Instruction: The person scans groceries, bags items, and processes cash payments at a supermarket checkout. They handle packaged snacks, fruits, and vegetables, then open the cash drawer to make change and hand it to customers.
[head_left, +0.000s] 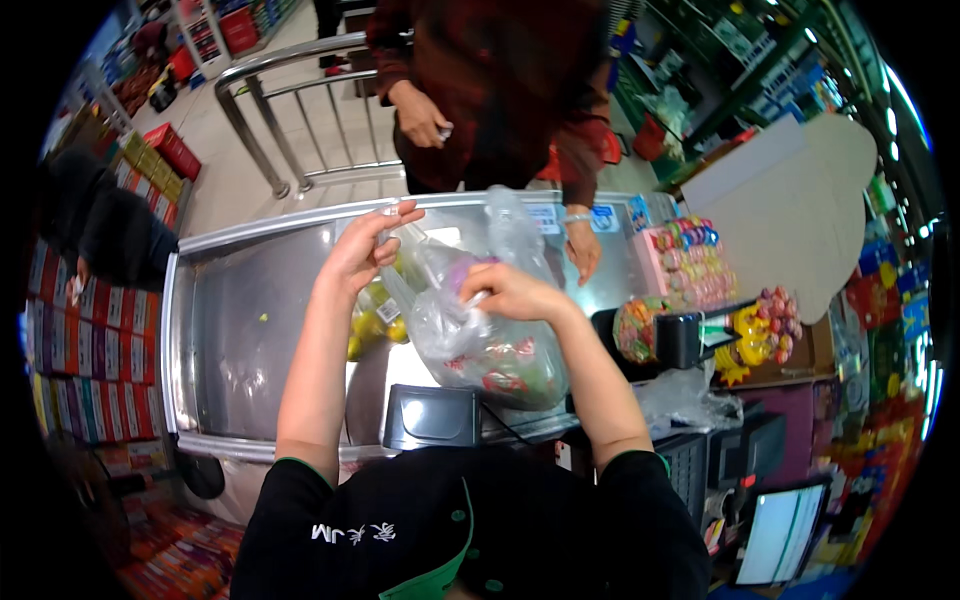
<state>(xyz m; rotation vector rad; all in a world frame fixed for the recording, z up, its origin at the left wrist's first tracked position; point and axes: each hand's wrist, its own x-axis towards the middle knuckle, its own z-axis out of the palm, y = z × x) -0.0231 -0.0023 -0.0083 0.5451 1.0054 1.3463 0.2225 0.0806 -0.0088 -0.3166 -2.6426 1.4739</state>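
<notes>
On the metal checkout counter (262, 300) stands a translucent plastic shopping bag (517, 367) with red print and something green inside. My right hand (510, 291) pinches its gathered plastic near the top. My left hand (364, 251) is raised at the bag's left side, a handle loop hanging by the palm; whether the fingers grip it is unclear. Below and beside that hand lies a clear bag of yellow-green fruit (367, 322) with a white label. Something purple shows within the plastic, partly hidden behind my right hand.
Across the counter stands a person (495, 90), one hand (581, 251) over its right part. A dark box-shaped device (431, 417) sits at the near edge. Candy packs (694, 259), a lollipop stand (750, 337) and a monitor (780, 532) are at the right. Metal railing (300, 67) rises beyond.
</notes>
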